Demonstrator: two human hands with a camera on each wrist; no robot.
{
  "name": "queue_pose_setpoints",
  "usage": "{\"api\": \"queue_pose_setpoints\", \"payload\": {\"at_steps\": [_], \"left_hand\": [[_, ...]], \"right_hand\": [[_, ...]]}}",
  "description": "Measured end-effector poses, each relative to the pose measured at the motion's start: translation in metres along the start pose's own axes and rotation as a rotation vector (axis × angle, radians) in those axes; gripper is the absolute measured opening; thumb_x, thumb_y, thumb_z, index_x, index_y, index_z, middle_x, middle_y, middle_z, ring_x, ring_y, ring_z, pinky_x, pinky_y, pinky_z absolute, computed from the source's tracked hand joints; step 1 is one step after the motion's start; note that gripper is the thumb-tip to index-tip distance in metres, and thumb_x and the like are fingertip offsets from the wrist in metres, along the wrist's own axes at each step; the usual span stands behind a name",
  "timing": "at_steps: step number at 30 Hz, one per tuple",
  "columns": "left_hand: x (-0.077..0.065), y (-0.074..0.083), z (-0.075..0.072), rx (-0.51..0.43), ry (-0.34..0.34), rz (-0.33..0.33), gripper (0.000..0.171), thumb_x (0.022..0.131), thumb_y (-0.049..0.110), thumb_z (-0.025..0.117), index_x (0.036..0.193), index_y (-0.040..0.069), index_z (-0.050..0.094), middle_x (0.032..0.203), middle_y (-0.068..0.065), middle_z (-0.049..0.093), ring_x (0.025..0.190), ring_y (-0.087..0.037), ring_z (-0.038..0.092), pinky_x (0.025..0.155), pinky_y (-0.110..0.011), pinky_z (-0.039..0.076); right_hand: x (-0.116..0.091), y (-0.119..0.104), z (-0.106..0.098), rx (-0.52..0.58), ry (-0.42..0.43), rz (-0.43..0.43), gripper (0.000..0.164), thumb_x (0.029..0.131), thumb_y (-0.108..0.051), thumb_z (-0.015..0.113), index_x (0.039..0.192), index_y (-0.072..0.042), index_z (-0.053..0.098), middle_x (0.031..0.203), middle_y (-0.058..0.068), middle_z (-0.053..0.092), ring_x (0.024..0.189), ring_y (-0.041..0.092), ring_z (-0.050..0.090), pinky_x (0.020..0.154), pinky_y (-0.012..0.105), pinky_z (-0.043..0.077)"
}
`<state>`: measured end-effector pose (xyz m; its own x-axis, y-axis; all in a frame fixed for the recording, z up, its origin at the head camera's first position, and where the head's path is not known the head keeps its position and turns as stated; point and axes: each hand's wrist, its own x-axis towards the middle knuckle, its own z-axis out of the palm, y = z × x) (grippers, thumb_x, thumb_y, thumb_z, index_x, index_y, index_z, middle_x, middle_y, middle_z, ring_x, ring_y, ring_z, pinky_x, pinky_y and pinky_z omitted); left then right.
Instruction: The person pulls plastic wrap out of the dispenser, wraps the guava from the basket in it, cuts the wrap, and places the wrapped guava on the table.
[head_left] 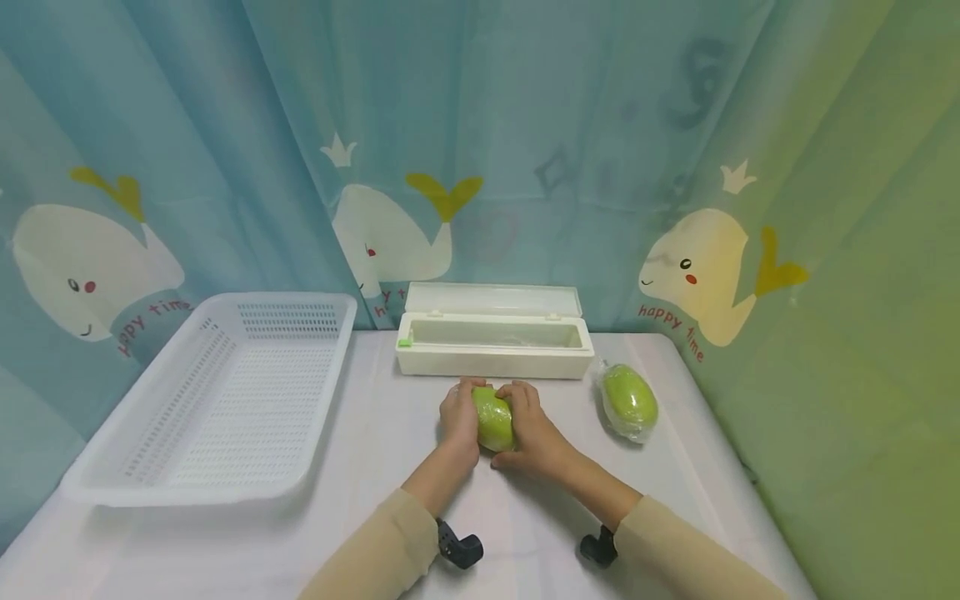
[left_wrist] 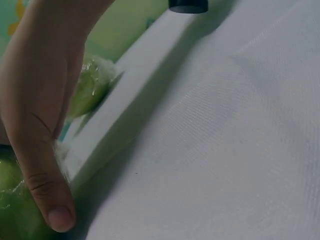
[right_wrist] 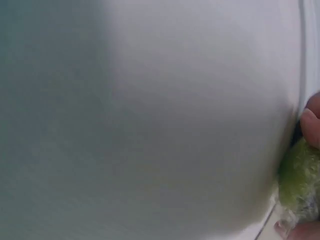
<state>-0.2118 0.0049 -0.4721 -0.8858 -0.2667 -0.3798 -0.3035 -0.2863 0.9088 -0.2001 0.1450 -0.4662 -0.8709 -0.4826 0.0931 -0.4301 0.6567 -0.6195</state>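
A green fruit (head_left: 492,418) covered in clear film lies on the white table (head_left: 375,467), just in front of the open cling-film dispenser box (head_left: 493,342). My left hand (head_left: 459,417) cups its left side and my right hand (head_left: 527,425) cups its right side, fingers curled round it. The left wrist view shows my left hand (left_wrist: 42,140) against the filmed fruit (left_wrist: 12,200), with the box wall (left_wrist: 125,105) behind. In the right wrist view, a sliver of the green fruit (right_wrist: 300,185) and a fingertip (right_wrist: 312,122) show at the right edge.
A second film-wrapped green fruit (head_left: 628,402) lies to the right, also seen behind my hand in the left wrist view (left_wrist: 92,90). A white perforated basket (head_left: 217,400) stands at the left. A whale-print curtain (head_left: 480,150) hangs behind the table.
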Motion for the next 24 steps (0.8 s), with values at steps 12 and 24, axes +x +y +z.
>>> {"api": "queue_pose_setpoints", "payload": {"at_steps": [12, 24], "left_hand": [[-0.006, -0.009, 0.002, -0.065, 0.028, 0.045, 0.037, 0.103, 0.031, 0.042, 0.125, 0.007, 0.06, 0.122, -0.009, 0.067, 0.121, -0.026, 0.055, 0.111, -0.044, 0.037], [0.0, -0.006, -0.006, -0.008, 0.001, -0.005, 0.044, 0.098, 0.054, 0.053, 0.102, 0.012, 0.063, 0.107, -0.003, 0.059, 0.105, -0.022, 0.05, 0.096, -0.037, 0.038]], "right_hand": [[-0.004, 0.001, 0.007, -0.005, 0.088, -0.076, 0.128, 0.051, -0.027, 0.099, 0.157, -0.024, 0.028, 0.157, 0.03, 0.021, 0.133, 0.049, 0.043, 0.099, 0.059, 0.046], [0.002, 0.003, 0.018, 0.016, 0.127, -0.067, 0.112, 0.053, -0.041, 0.097, 0.15, -0.028, 0.042, 0.13, 0.004, 0.054, 0.114, 0.019, 0.056, 0.093, 0.043, 0.049]]}}
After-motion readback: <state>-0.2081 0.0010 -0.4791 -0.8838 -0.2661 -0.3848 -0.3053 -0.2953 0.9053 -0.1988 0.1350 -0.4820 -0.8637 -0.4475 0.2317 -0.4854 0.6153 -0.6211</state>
